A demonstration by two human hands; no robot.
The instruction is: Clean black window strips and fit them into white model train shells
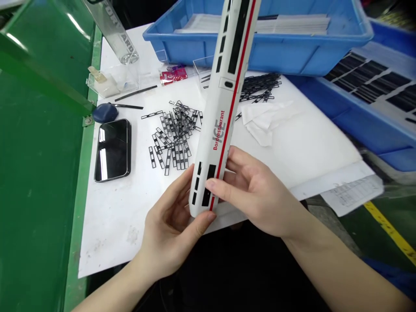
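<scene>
A white model train car (216, 104) with a red stripe, black windows and "ICE Bordrestaurant" lettering is held up at a tilt over the table's front edge. My left hand (173, 225) is closed around its lower end, the thumb pressed on the tip. Higher up on the right side, my right hand (253, 186) grips the car, thumb on a black window and fingers behind. Small black window-frame strips (177, 134) lie in a loose pile left of the car. More dark strips (260, 86) are heaped behind it on the right.
A blue bin (276, 52) with white parts stands at the back. Another blue bin (351, 112) is on the right. At left lie a black phone-like device (113, 149), a dark blue rounded object (105, 112) and a clear tray (112, 82). A bottle (117, 34) stands behind; green panels border the left.
</scene>
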